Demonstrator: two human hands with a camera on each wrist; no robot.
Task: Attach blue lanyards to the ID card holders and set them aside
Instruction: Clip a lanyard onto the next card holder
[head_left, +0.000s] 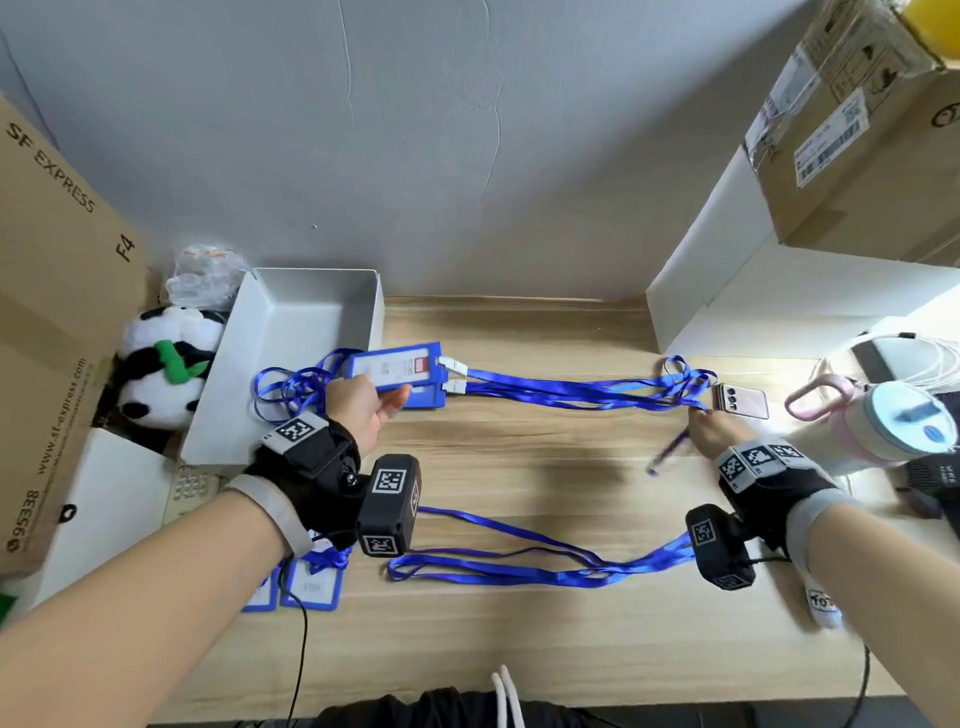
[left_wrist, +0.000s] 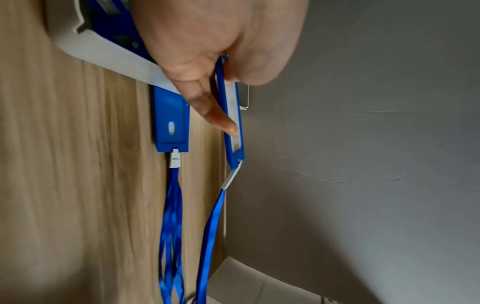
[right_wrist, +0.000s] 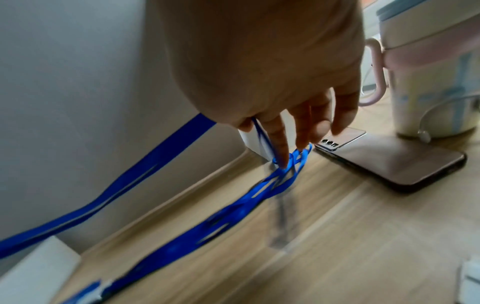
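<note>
My left hand (head_left: 384, 400) grips a blue ID card holder (head_left: 397, 369) just above the table beside the white box; thumb and index finger clamp it (left_wrist: 235, 142). A white clip joins it to a blue lanyard (left_wrist: 209, 226). That lanyard (right_wrist: 155, 162) stretches right to my right hand (head_left: 698, 415), which pinches its far end between thumb and index finger (right_wrist: 262, 142). Under the held holder lies a second holder (left_wrist: 171, 127) with clipped lanyards, a bundle (head_left: 571, 389) whose loops (right_wrist: 283, 181) lie under my right fingertips.
More loose blue lanyards (head_left: 519, 566) and two card holders (head_left: 311, 587) lie near the front. A white box (head_left: 291, 322), panda plush (head_left: 161, 369) and cardboard box (head_left: 47, 312) stand left. A phone (head_left: 740, 400), pink bottle (head_left: 883, 421) and stacked boxes (head_left: 727, 291) stand right.
</note>
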